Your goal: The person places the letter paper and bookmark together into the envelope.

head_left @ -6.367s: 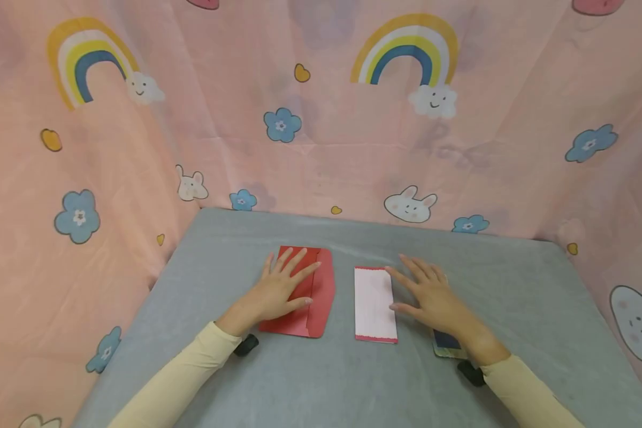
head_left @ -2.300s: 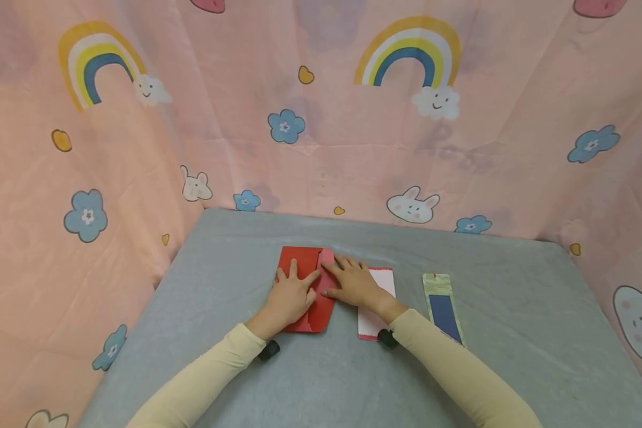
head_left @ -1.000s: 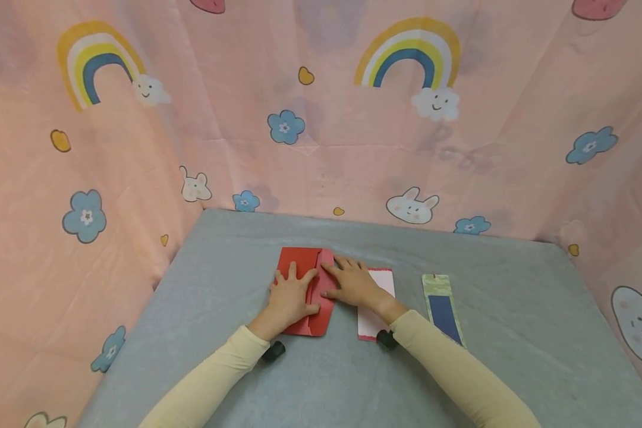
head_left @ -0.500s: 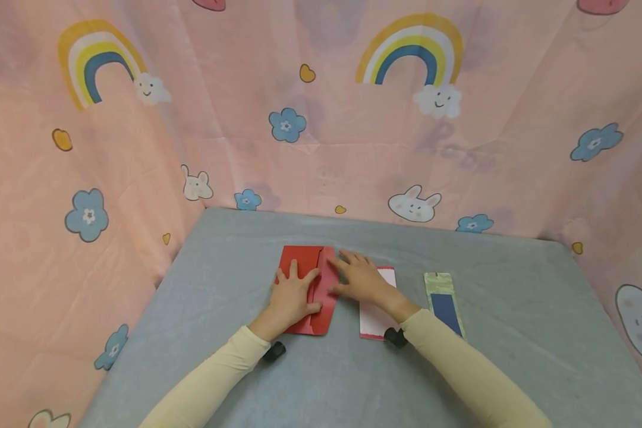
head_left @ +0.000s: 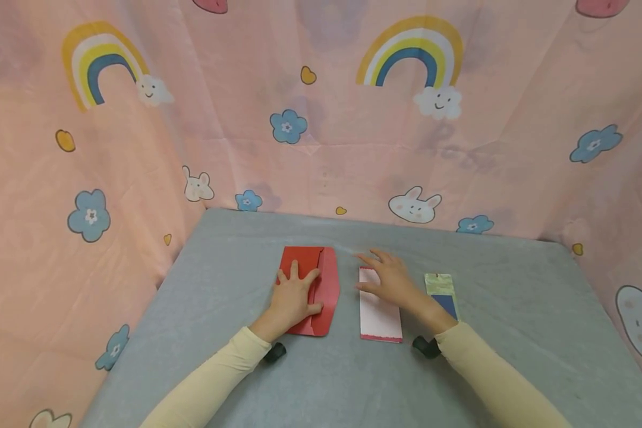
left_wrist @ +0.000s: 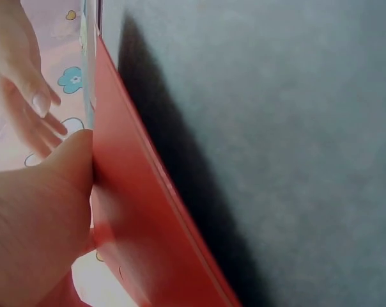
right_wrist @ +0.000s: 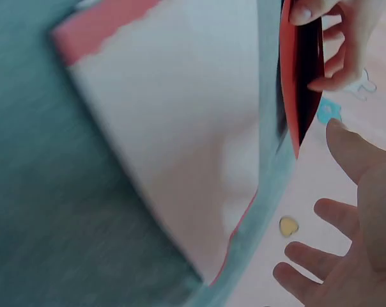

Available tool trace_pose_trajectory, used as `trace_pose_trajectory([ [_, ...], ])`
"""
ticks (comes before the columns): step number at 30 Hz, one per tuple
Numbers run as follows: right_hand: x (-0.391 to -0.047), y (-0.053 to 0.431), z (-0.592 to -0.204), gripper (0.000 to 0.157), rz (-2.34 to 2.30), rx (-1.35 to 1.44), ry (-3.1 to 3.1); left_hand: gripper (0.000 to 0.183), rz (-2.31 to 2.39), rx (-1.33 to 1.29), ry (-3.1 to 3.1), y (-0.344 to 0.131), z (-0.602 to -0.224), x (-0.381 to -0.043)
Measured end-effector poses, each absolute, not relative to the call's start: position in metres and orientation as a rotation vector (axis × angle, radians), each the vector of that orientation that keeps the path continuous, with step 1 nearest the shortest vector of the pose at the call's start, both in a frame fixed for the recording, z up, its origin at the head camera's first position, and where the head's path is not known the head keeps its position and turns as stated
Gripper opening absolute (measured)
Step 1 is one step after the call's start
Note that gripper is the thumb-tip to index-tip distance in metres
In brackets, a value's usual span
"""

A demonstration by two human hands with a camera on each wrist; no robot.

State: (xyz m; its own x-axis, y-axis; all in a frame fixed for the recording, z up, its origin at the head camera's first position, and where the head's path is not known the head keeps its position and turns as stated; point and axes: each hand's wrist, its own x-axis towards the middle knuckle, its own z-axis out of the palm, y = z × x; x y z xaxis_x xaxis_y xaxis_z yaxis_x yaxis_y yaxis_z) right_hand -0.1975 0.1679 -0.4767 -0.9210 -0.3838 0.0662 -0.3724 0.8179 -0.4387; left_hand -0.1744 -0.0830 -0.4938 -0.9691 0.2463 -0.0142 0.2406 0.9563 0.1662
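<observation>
A red envelope [head_left: 330,279] lies on the table with its lighter flap spread out to the right. My left hand [head_left: 292,297] rests on it, fingers spread and thumb near the flap's fold. In the right wrist view the envelope [right_wrist: 290,83] gapes at a dark opening beside the left hand's fingers. My right hand [head_left: 396,285] is over the upper right part of a white paper [head_left: 378,318] with ragged red end edges. Its fingers are apart and hold nothing; the right wrist view shows them [right_wrist: 314,261] spread beside the paper.
To the right lies a narrow greenish card [head_left: 438,283] with a dark blue panel, partly hidden by the right forearm. A grey cloth [head_left: 348,380] covers the table. Pink patterned curtains [head_left: 331,172] stand behind it and along both sides.
My right hand first came left onto the envelope's flap, then lifted off and moved right over the white paper. The flap, pressed down earlier, lies spread again. The left hand stays on the envelope.
</observation>
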Motion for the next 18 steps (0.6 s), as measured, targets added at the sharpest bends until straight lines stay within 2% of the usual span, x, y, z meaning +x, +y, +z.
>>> trace_pose_trajectory([
  [18,-0.179,0.208,-0.484,0.061,-0.898,-0.407,3.052,0.076,0.298,0.385,3.081,-0.083,-0.496,-0.174],
])
